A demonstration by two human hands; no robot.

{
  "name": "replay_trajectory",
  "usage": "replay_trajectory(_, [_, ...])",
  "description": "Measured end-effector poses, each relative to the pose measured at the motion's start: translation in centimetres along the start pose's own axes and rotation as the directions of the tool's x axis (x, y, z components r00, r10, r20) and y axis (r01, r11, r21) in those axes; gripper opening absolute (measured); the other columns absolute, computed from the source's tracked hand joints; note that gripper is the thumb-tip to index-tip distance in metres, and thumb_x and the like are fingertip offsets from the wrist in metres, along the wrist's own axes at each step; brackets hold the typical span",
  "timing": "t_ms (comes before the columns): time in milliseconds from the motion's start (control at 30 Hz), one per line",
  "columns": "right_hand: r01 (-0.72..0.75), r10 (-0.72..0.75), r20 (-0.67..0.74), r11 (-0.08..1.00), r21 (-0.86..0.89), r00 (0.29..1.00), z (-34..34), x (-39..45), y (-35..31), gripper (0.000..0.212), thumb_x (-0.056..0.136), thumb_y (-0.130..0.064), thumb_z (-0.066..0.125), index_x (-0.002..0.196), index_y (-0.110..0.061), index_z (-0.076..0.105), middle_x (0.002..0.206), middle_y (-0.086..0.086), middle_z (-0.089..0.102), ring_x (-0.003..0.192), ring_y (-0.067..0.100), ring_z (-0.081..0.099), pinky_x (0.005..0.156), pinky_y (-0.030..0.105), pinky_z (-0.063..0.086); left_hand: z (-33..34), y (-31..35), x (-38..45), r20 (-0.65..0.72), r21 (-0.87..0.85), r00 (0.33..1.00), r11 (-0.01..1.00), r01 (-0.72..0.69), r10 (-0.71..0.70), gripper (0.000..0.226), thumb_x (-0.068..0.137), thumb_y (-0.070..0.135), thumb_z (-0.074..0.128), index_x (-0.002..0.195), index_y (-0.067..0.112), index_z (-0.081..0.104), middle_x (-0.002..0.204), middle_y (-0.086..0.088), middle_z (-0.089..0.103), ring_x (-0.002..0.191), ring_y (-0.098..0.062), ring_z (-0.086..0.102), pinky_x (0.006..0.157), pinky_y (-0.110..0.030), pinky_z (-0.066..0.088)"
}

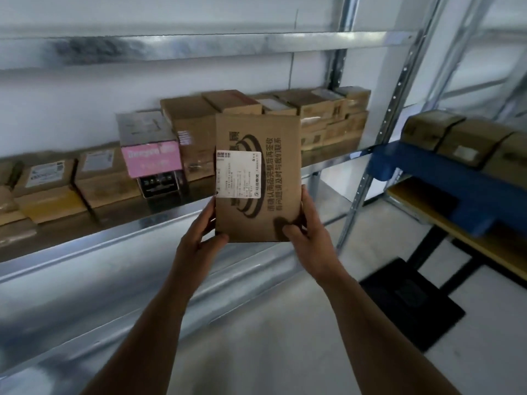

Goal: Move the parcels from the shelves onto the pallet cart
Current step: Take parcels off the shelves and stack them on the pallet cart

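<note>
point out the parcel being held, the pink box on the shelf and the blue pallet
held parcel [278, 178]: head view, bare cardboard right of its white label
pink box [151, 161]: head view, its pink front face
blue pallet [427, 163]: head view, its blue front edge under the boxes

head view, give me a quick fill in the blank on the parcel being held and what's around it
1. The flat brown parcel is held by ____ hands.
2. The label stuck on its face is ____ in colour.
3. The pink-fronted box stands on the shelf to the ____ of the held parcel.
4. The pallet at the right, carrying boxes, is ____ in colour.

Missing words: both (two); white; left; blue
</note>
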State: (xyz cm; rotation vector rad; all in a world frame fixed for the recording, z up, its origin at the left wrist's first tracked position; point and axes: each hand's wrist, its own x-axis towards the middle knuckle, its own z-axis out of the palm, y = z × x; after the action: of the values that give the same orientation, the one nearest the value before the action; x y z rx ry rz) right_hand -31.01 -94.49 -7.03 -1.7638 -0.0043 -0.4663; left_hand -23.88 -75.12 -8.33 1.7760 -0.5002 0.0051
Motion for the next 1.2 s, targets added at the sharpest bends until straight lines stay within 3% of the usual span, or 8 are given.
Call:
replay_trajectory(200, [-0.155, 0.160, -0.203, 0.987, 0.040, 0.966, -7.6, -2.6, 2.4, 0.070, 0.092, -0.015, 0.055, 0.147, -0.033, 0.015, 0.132, -0.008, 0.052, 0.116, 0.008, 0.055, 0.101, 0.043, 0.046, 7.7, 2.6, 1.3, 0.169, -0.006, 0.986, 1.000, -0.003, 0.004, 0.062, 0.084, 0.026, 0.056, 0.118, 0.069, 0.028, 0.105, 0.050, 0.049, 0.102, 0.026, 0.045, 0.067, 0.002, 0.040])
replay_trajectory(367, [-0.186, 0.176, -0.346, 0.983, 0.006, 0.922, -12.5, -3.5, 4.1, 0.053, 0.087, -0.020, 0.056, 0.133, -0.035, 0.033, 0.120, -0.016, 0.054, 0.111, 0.006, 0.055, 0.098, 0.039, 0.049, 13.7, 2.7, 3.5, 0.272, -0.095, 0.962, 0.995, -0.007, 0.033, 0.062, 0.080, 0.021, 0.058, 0.127, 0.053, 0.034, 0.117, 0.031, 0.053, 0.104, 0.020, 0.050, 0.071, 0.002, 0.040])
replay_trajectory(633, [-0.253, 0.197, -0.514, 0.966, -0.042, 0.835, -23.0, -1.4, 6.8, 0.056, 0.091, -0.015, 0.056, 0.139, -0.032, 0.032, 0.130, -0.005, 0.051, 0.121, 0.017, 0.050, 0.101, 0.048, 0.045, 25.5, 3.2, 9.5, 0.457, -0.146, 0.888, 0.989, 0.026, 0.044, 0.059, 0.076, 0.036, 0.056, 0.121, 0.068, 0.035, 0.115, 0.036, 0.054, 0.105, 0.019, 0.050, 0.069, -0.002, 0.043])
replay_trajectory(767, [-0.284, 0.194, -0.575, 0.956, -0.070, 0.795, -28.2, 0.7, 7.6, 0.057, 0.091, -0.020, 0.057, 0.139, -0.036, 0.032, 0.126, -0.013, 0.050, 0.117, 0.014, 0.052, 0.095, 0.039, 0.050, 31.0, 4.8, 13.1, 0.517, -0.167, 0.855, 0.985, 0.053, 0.042, 0.056, 0.075, 0.040, 0.057, 0.111, 0.077, 0.035, 0.109, 0.044, 0.052, 0.105, 0.020, 0.048, 0.074, -0.007, 0.041])
replay_trajectory(900, [-0.294, 0.172, -0.641, 0.952, -0.088, 0.748, -32.9, 3.3, 7.9, 0.059, 0.081, -0.035, 0.057, 0.135, -0.041, 0.035, 0.119, -0.026, 0.050, 0.109, -0.002, 0.052, 0.082, 0.022, 0.049, 35.7, 6.4, 17.3, 0.575, -0.182, 0.815, 0.982, 0.044, 0.070, 0.056, 0.074, 0.044, 0.054, 0.118, 0.072, 0.032, 0.107, 0.045, 0.050, 0.098, 0.029, 0.044, 0.064, 0.000, 0.040])
replay_trajectory(1000, [-0.288, 0.139, -0.687, 0.952, -0.107, 0.713, -36.0, 4.8, 8.4, 0.056, 0.085, -0.029, 0.057, 0.135, -0.040, 0.035, 0.121, -0.021, 0.050, 0.111, 0.003, 0.052, 0.082, 0.023, 0.049, 39.2, 7.3, 19.9, 0.611, -0.211, 0.785, 0.977, 0.037, 0.102, 0.061, 0.074, 0.043, 0.054, 0.128, 0.062, 0.032, 0.119, 0.034, 0.049, 0.101, 0.024, 0.045, 0.072, -0.004, 0.039])
replay_trajectory(1067, [-0.293, 0.122, -0.712, 0.948, -0.121, 0.691, -37.9, 5.6, 9.0, 0.054, 0.089, -0.023, 0.057, 0.135, -0.040, 0.035, 0.121, -0.020, 0.050, 0.112, 0.006, 0.052, 0.085, 0.027, 0.050, 41.6, 7.8, 21.4, 0.637, -0.236, 0.761, 0.971, 0.039, 0.124, 0.059, 0.073, 0.041, 0.054, 0.124, 0.062, 0.034, 0.118, 0.031, 0.050, 0.100, 0.024, 0.046, 0.066, 0.000, 0.041])
replay_trajectory(1200, [-0.293, 0.110, -0.755, 0.949, -0.113, 0.646, -41.0, 5.9, 9.6, 0.056, 0.087, -0.028, 0.057, 0.137, -0.036, 0.035, 0.121, -0.019, 0.050, 0.109, 0.001, 0.052, 0.074, 0.014, 0.052, 45.6, 8.5, 23.4, 0.689, -0.263, 0.701, 0.965, 0.007, 0.183, 0.061, 0.076, 0.039, 0.054, 0.126, 0.064, 0.030, 0.118, 0.032, 0.049, 0.100, 0.024, 0.046, 0.063, 0.004, 0.039])
